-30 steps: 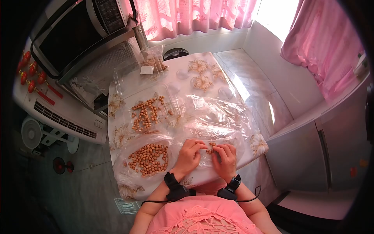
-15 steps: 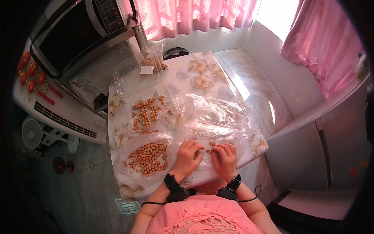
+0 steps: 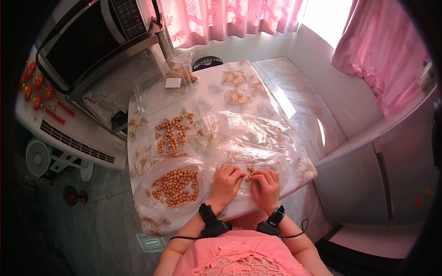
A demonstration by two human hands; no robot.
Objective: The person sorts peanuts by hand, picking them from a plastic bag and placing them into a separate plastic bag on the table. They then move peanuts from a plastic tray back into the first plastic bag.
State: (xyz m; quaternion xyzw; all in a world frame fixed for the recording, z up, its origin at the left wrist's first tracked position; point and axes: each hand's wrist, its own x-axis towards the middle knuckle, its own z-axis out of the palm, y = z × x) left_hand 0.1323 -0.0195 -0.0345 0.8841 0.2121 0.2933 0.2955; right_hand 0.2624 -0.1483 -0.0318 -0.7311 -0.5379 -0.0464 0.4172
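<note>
My left hand (image 3: 226,184) is closed in a pinch over a clear plastic bag at the table's near side. Its fingertips point right, close to a few loose peanuts (image 3: 250,171); what they pinch is too small to make out. Facing it, my right hand (image 3: 265,188) has its fingers curled together beside the same peanuts, and its grip is hidden too. Left of my hands, a heap of shelled, reddish-brown peanuts (image 3: 176,187) lies in an open clear plastic bag (image 3: 143,195).
Further back, more peanuts (image 3: 172,133) lie spread in a clear plastic tray. A labelled clear package (image 3: 173,83) stands at the far left of the flowered tablecloth (image 3: 239,89). Crumpled plastic film (image 3: 262,133) covers the table's right side. A microwave (image 3: 83,41) stands beyond the left edge.
My left hand has moved slightly right, bringing its fingertips closer to the loose peanuts and my right hand. The right hand has hardly moved.
</note>
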